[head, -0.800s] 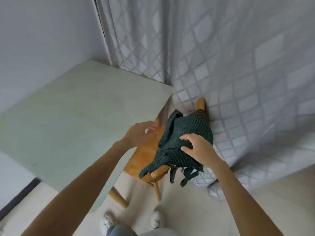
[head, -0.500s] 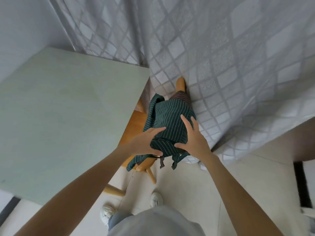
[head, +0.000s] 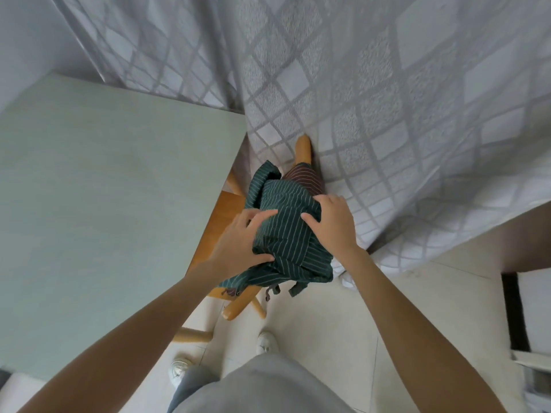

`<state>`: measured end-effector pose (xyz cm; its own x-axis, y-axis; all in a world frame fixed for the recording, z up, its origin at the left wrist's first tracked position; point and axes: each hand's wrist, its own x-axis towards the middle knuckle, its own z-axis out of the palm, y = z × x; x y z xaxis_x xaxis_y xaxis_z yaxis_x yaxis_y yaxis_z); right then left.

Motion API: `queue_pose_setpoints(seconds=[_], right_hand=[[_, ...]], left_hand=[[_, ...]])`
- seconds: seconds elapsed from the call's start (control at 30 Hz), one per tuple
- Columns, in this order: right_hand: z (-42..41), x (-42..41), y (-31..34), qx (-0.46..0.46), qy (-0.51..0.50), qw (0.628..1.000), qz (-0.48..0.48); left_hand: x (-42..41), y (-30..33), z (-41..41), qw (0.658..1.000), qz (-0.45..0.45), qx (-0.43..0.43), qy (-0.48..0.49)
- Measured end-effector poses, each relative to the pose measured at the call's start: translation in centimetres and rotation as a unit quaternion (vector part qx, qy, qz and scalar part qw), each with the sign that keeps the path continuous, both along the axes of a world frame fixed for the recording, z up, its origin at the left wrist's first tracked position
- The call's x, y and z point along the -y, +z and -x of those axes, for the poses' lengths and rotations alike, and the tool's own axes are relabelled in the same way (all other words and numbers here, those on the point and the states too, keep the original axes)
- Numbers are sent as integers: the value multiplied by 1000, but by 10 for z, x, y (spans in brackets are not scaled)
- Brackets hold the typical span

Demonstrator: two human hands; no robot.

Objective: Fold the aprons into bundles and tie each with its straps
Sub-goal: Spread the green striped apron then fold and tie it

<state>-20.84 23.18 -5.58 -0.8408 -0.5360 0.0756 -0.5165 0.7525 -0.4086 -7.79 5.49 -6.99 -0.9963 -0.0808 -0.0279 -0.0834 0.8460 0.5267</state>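
Head view, both hands (head: 238,245) (head: 334,225) gripping apron (head: 286,234)

Counts: 2 aprons, 2 hands, 1 chair, 1 counter, 1 curtain, 2 shoes.

Aprons 2: green striped apron (head: 286,234) on top, brown striped apron (head: 304,178) showing at its far edge. Hands 2: left hand (head: 238,245) and right hand (head: 334,225), both on the green one. Strap ends (head: 272,290) hanging at the near edge, at least 2, exact count unclear. Wooden chair (head: 222,222) 1. Pale green counter (head: 104,219) 1, left. Grey patterned curtain (head: 387,114) 1, far. White shoes 2: left shoe (head: 179,368), right shoe (head: 267,342).
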Motion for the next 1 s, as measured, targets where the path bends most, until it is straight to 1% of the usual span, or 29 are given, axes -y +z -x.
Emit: queue_pose_setpoints(seconds=[0.07, 0.13, 0.2, 0.27, 0.3, 0.33, 0.37, 0.43, 0.47, 0.5, 0.57, 0.6, 0.67, 0.73, 0.8, 0.83, 0.9, 0.93, 1.0], right_hand=[[-24, 0, 12, -91, 66, 992, 66], [-54, -2, 15, -108, 124, 982, 95], [-80, -9, 4, -89, 153, 982, 71], [-97, -18, -11, -54, 141, 988, -11], [-101, -22, -16, -37, 123, 990, -52], [-104, -26, -19, -24, 105, 991, -74], [-105, -28, -19, -22, 88, 993, -74], [-105, -31, -16, -42, 65, 996, -39], [-105, -31, -11, -42, 62, 997, -6], [-105, -31, -1, -17, 56, 998, 32], [-103, -27, 22, 69, 29, 991, 108], [-102, -23, 33, 124, 21, 982, 142], [-103, -11, 57, 223, 34, 955, 190], [-107, 7, 75, 310, 52, 920, 234], [-110, 25, 86, 358, 65, 892, 269], [-113, 38, 90, 360, 82, 888, 273], [-114, 60, 97, 371, 105, 882, 271], [-118, 76, 103, 391, 121, 873, 265], [-128, 113, 112, 427, 147, 860, 240]], left_hand=[[1, 0, 3, 998, 53, -41, 8], [4, 1, 7, 992, 105, -74, -10], [7, 3, 10, 982, 147, -103, -55], [11, -1, 12, 971, 172, -114, -120], [15, -5, 13, 966, 172, -118, -149], [18, -9, 13, 964, 164, -118, -173], [21, -11, 12, 964, 151, -113, -189], [26, -11, 10, 967, 129, -96, -199], [28, -9, 8, 971, 113, -86, -193], [31, -7, 4, 976, 93, -72, -184], [36, -2, -6, 985, 49, -35, -159], [38, -1, -14, 987, 37, -30, -151], [38, -3, -35, 991, 16, -48, -121], [42, 1, -59, 994, -55, -83, -38], [49, 16, -81, 981, -145, -110, 61], [59, 26, -97, 971, -165, -130, 112], [80, 42, -118, 946, -194, -168, 199], [96, 50, -134, 931, -202, -188, 239], [127, 66, -164, 910, -205, -218, 287]])
